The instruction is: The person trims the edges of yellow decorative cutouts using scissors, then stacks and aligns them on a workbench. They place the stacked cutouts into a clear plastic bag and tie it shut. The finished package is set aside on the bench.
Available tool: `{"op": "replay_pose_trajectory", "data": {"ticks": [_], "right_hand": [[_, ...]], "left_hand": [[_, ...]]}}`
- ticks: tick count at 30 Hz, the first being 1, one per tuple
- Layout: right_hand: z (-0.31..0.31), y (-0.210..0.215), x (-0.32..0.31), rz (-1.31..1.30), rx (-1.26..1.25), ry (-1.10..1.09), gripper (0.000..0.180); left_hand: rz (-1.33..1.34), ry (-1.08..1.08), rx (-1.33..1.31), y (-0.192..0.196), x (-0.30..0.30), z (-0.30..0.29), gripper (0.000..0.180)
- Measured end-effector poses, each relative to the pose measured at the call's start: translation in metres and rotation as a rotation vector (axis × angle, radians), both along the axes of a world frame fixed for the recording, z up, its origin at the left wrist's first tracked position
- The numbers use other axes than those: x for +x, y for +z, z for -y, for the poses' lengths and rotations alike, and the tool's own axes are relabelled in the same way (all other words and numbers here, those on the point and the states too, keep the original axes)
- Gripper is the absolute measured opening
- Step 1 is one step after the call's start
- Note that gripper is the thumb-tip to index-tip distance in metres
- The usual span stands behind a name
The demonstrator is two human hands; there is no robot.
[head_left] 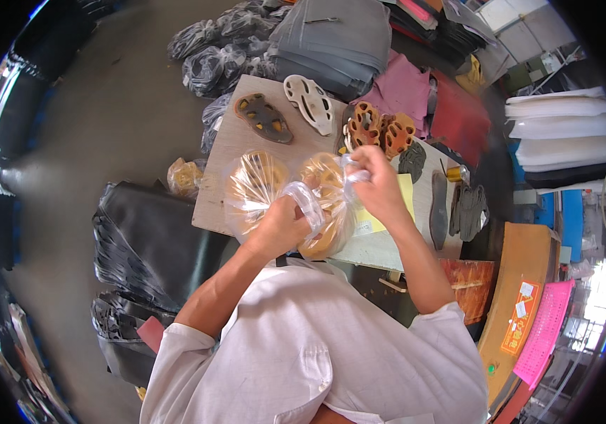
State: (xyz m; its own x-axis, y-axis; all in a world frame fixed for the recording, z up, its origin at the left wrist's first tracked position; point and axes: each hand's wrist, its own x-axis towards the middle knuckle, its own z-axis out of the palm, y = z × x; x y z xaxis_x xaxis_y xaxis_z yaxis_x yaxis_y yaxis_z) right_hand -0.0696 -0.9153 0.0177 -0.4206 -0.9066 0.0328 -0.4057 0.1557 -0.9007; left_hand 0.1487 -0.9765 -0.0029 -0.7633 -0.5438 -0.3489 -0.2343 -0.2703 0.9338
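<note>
Clear plastic bagging (246,205) with yellow-tan pieces inside rests at the near side of the small table. It bulges into a left part and a right part; whether this is one bag or two I cannot tell. My left hand (280,225) is closed round a gathered strip of the plastic, between the bulges. Higher and to the right, my right hand (375,180) pinches another twisted end of it. Beyond the hands lie a grey-brown sole-shaped piece with cutouts (264,118), a white one (310,104) and a cluster of orange openwork pieces (365,127).
The table (212,205) also bears yellow paper (405,192), a dark sole shape (438,212) and a dark grey stack (468,212). Grey sheets (331,42) and plastic-wrapped bundles (215,67) stand behind. Folded black sheets (155,240) sit left, a pink basket (544,332) right.
</note>
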Motion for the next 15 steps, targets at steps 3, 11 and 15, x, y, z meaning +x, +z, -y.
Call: {"op": "replay_pose_trajectory", "data": {"ticks": [3,11,15], "right_hand": [[0.020,0.016,0.014,-0.158,0.231,0.131,0.043],[0.035,0.049,0.010,-0.363,0.269,0.321,0.047],[0.031,0.032,-0.009,-0.217,0.223,0.279,0.043]], "left_hand": [[-0.070,-0.015,0.111,-0.008,-0.023,0.000,0.064],[-0.280,0.077,0.241,-0.020,-0.050,0.030,0.030],[-0.192,0.148,0.318,-0.021,-0.051,0.038,0.031]]}}
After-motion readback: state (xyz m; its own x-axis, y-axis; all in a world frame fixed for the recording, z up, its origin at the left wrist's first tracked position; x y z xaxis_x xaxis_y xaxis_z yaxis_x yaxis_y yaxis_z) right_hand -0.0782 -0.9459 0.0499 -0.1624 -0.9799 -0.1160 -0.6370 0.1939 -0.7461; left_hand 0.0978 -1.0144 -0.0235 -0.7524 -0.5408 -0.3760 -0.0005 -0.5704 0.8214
